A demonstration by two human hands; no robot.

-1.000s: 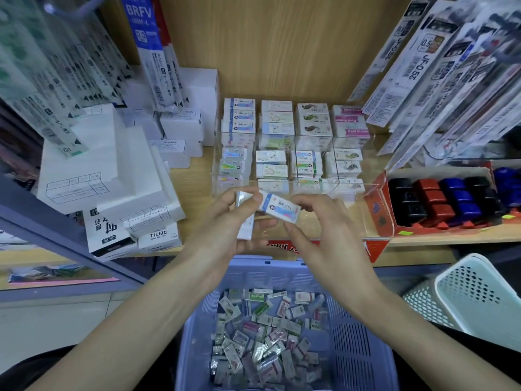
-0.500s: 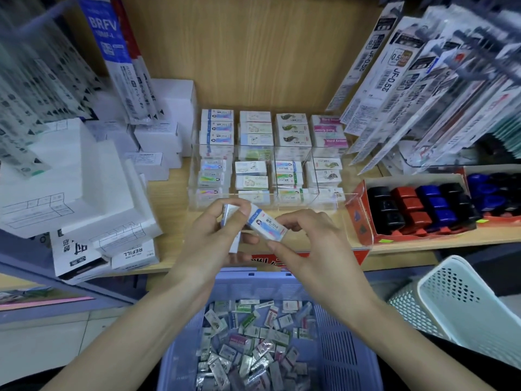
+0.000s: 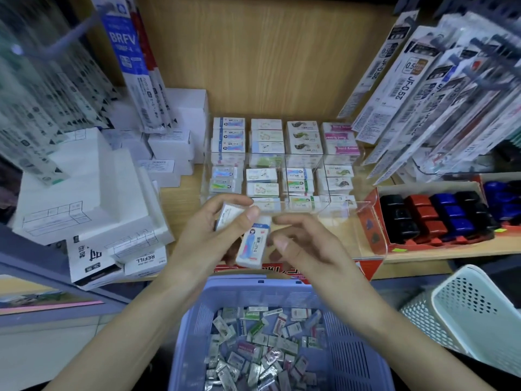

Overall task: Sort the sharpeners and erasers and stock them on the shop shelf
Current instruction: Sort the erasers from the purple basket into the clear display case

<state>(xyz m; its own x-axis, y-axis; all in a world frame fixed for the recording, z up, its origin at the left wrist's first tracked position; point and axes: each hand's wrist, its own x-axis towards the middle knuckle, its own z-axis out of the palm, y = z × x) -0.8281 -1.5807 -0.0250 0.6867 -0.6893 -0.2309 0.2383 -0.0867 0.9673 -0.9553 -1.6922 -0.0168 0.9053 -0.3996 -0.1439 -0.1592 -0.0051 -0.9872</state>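
White boxes (image 3: 84, 187) are stacked at the shelf's (image 3: 186, 198) left end. In front of the shelf, a person's left hand (image 3: 208, 235) grips two erasers, a white one (image 3: 228, 217) in the fingers and a printed one (image 3: 252, 245) under the thumb. The right hand (image 3: 304, 246) curls just beside the printed eraser; blur hides whether it pinches it. Behind stands a clear organiser (image 3: 363, 206) holding sorted erasers. Below, a purple basket (image 3: 197, 320) holds loose erasers (image 3: 262, 348). To the right, a red tray (image 3: 369, 221) holds sharpeners (image 3: 437, 215), and a white basket (image 3: 479, 320) sits lower.
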